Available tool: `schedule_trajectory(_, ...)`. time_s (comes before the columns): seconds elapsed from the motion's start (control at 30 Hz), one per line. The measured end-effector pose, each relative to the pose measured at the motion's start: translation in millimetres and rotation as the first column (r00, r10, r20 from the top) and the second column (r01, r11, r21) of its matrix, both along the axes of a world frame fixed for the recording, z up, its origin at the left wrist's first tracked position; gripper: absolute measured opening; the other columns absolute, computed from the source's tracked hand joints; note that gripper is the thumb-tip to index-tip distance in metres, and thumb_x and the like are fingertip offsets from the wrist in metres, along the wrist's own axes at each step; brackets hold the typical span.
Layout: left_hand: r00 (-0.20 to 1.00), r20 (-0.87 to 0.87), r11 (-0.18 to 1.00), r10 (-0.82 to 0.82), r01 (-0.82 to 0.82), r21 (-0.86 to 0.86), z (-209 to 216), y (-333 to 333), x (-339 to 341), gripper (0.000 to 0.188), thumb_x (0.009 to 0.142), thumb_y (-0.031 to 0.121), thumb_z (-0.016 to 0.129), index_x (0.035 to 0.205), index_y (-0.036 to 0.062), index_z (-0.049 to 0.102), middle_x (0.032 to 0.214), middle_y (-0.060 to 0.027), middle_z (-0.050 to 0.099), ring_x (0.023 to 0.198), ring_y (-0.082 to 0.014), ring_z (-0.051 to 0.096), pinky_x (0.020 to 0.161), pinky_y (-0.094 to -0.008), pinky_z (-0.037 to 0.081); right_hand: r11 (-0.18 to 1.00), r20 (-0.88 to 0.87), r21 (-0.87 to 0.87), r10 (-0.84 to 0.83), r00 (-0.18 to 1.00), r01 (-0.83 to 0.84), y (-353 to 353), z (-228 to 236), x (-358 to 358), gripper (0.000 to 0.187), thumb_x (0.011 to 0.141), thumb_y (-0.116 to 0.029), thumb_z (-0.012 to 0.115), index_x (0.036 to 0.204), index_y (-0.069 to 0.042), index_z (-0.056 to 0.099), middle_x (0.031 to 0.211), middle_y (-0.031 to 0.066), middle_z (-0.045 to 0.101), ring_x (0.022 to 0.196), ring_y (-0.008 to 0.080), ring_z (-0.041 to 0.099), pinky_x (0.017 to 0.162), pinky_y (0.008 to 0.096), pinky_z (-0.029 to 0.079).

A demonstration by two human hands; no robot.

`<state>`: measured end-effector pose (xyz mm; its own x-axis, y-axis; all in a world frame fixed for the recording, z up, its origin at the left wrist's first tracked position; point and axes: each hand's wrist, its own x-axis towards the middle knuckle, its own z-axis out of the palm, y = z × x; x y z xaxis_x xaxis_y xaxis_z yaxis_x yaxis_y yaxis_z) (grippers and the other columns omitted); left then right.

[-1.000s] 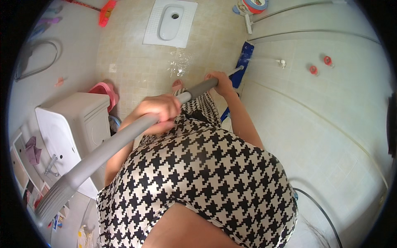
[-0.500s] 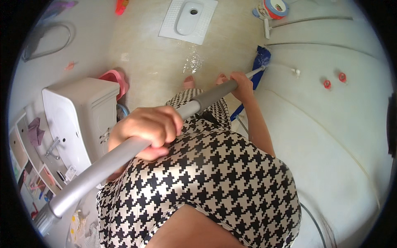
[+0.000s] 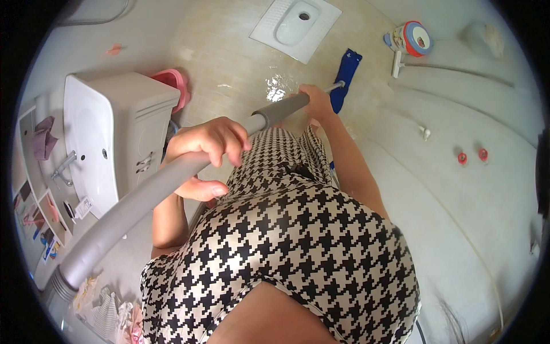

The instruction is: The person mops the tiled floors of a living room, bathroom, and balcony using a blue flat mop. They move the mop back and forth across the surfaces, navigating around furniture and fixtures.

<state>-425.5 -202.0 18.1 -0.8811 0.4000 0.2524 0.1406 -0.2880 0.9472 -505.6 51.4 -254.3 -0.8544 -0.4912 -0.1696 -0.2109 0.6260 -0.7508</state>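
Observation:
A flat mop with a long grey metal pole (image 3: pixel 137 198) crosses the view from lower left to upper right. Its blue mop head (image 3: pixel 346 77) lies on the beige tiled floor, right of a wet, shiny patch. My left hand (image 3: pixel 200 146) wraps loosely around the upper pole, its thumb apart from the fingers. Further down, by the dark grey sleeve (image 3: pixel 283 109) on the pole, my right hand (image 3: pixel 316 103) grips the mop; some of its fingers are hidden.
A white squat toilet (image 3: pixel 297 26) is set in the floor ahead. To the left stand a washbasin cabinet (image 3: pixel 143 106) and a pink basin (image 3: pixel 180 86). Near the right wall are a round blue-and-red container (image 3: pixel 418 39) and a white-headed squeegee (image 3: pixel 396 64).
The mop head has moved from beside the right wall onto the floor, nearer the toilet. My left fingers have loosened around the pole. The whole view has shifted.

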Motion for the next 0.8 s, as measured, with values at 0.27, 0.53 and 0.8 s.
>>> schedule_trajectory(0.27,0.96,-0.263,0.966,0.098,-0.155,-0.207,73.3,-43.3,17.1,0.033,0.082,0.028,0.075,0.068,0.008,0.053,0.061,-0.0084,0.062,0.056,-0.0282,0.065,0.059,-0.0416,0.059,0.991,-0.21,-0.102,0.066,0.975,-0.089,-38.3,77.3,-23.3,0.017,0.076,-0.022,0.069,0.078,-0.008,0.059,0.078,0.0118,0.064,0.08,0.0325,0.063,0.067,0.0451,0.049)
schedule_trajectory(0.53,0.786,-0.57,0.794,-0.239,-0.179,-0.581,197.0,-98.3,64.9,0.035,0.084,0.055,0.065,0.082,0.0206,0.056,0.078,0.0045,0.071,0.077,-0.0145,0.07,0.062,-0.0301,0.04,0.759,-0.202,-0.086,0.621,0.757,-0.645,-100.5,166.6,-21.7,0.012,0.07,-0.013,0.065,0.082,-0.011,0.065,0.077,0.0118,0.068,0.08,0.0317,0.067,0.066,0.0453,0.051)
schedule_trajectory(0.8,0.895,-0.393,0.879,-0.211,-0.002,-0.476,127.0,-14.1,0.0,0.034,0.085,0.044,0.068,0.079,0.0122,0.057,0.067,0.0011,0.066,0.066,-0.0162,0.067,0.08,-0.0376,0.052,0.818,0.017,-0.222,0.548,0.836,-0.531,-83.2,88.6,-32.9,0.014,0.076,-0.026,0.066,0.084,-0.014,0.065,0.087,0.0094,0.069,0.088,0.0312,0.067,0.071,0.0467,0.051)
